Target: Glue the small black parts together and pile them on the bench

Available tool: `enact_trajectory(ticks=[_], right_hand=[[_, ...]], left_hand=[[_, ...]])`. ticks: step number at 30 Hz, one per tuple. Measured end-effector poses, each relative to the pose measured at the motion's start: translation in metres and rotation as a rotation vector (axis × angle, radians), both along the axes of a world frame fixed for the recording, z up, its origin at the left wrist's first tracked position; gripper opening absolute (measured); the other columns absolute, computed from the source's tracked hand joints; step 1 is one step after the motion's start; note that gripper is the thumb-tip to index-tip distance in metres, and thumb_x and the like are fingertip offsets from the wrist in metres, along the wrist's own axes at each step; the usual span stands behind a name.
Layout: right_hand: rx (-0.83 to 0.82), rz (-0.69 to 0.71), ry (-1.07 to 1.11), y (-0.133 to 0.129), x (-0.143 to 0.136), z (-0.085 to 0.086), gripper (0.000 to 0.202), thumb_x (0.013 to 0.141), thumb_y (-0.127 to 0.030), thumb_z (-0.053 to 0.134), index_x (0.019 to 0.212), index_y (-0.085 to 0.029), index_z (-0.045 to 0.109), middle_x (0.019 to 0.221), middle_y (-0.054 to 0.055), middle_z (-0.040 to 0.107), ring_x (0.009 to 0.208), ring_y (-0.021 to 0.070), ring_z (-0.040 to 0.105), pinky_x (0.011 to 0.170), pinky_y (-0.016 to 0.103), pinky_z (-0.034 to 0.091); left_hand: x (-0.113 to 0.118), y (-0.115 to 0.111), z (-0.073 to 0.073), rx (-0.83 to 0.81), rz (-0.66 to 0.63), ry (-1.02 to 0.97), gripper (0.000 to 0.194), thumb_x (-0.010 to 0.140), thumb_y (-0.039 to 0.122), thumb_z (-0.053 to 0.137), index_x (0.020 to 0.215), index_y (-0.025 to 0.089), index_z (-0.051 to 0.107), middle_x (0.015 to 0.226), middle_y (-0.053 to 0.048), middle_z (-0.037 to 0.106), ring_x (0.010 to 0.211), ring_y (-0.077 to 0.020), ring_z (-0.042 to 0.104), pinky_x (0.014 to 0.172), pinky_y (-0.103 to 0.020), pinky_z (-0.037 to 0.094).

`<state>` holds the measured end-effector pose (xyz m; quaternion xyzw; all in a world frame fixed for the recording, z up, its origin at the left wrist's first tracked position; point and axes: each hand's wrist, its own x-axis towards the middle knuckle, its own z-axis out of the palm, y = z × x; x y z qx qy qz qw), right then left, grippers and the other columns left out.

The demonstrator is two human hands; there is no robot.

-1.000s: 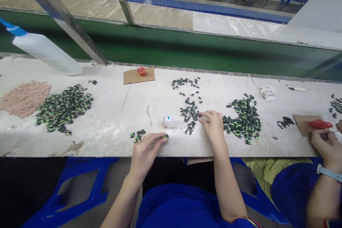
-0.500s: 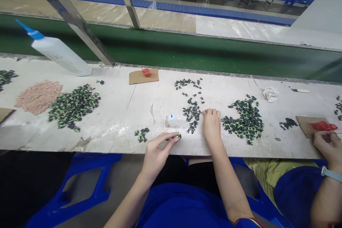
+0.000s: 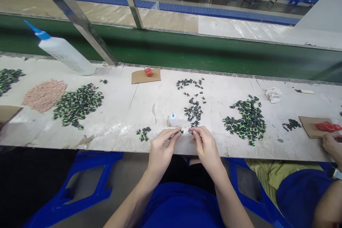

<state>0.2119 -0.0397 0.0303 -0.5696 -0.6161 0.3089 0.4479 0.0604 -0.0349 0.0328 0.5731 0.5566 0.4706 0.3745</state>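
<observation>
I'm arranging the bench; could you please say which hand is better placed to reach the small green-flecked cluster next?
Probably the left hand: it is nearer the cluster, with the right hand farther off. The left, though, pinches a green-flecked piece.

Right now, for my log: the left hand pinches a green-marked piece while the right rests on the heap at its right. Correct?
No: the head view shows the right hand off that heap, pinching a dark piece near the green-marked piece in the left hand.
</observation>
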Motion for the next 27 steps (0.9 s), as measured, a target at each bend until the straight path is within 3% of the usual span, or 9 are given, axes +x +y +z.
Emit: enact_trajectory(ticks=[5, 11, 21, 27], right_hand=[[0.034, -0.048, 0.117, -0.003, -0.006, -0.007, 0.017, 0.089, -0.026, 0.056, 0.1, -0.021, 0.068, 0.089, 0.006, 0.074, 0.08, 0.0189, 0.072, 0.072, 0.031, 0.062], [0.132, -0.022, 0.069, -0.004, -0.007, -0.01, 0.022, 0.091, -0.024, 0.054, 0.106, -0.021, 0.07, 0.096, 0.008, 0.076, 0.086, 0.0213, 0.073, 0.079, 0.036, 0.063], [0.232, -0.006, 0.04, -0.008, -0.012, -0.008, 0.018, 0.09, -0.017, 0.056, 0.098, -0.02, 0.072, 0.088, 0.007, 0.076, 0.081, 0.0201, 0.073, 0.074, 0.033, 0.063], [0.1, 0.019, 0.194, -0.005, -0.009, -0.007, 0.021, 0.083, -0.022, 0.066, 0.103, -0.02, 0.072, 0.092, 0.007, 0.075, 0.079, 0.0189, 0.072, 0.075, 0.033, 0.063]], left_hand=[[0.0, -0.002, 0.0, -0.032, -0.033, 0.036, 0.018, 0.084, 0.029, 0.062, 0.094, 0.022, 0.075, 0.095, -0.006, 0.076, 0.09, -0.0222, 0.07, 0.083, -0.035, 0.058], [0.001, -0.003, 0.0, -0.022, -0.065, 0.054, 0.018, 0.084, 0.028, 0.061, 0.094, 0.022, 0.075, 0.093, -0.006, 0.076, 0.088, -0.0222, 0.071, 0.082, -0.035, 0.059], [-0.001, -0.001, 0.002, -0.126, -0.077, -0.035, 0.018, 0.079, 0.031, 0.067, 0.091, 0.02, 0.075, 0.09, -0.006, 0.077, 0.08, -0.0203, 0.071, 0.077, -0.031, 0.059], [0.0, -0.001, 0.003, -0.158, -0.077, -0.106, 0.019, 0.079, 0.031, 0.065, 0.09, 0.019, 0.074, 0.089, -0.006, 0.076, 0.082, -0.0198, 0.071, 0.078, -0.029, 0.058]])
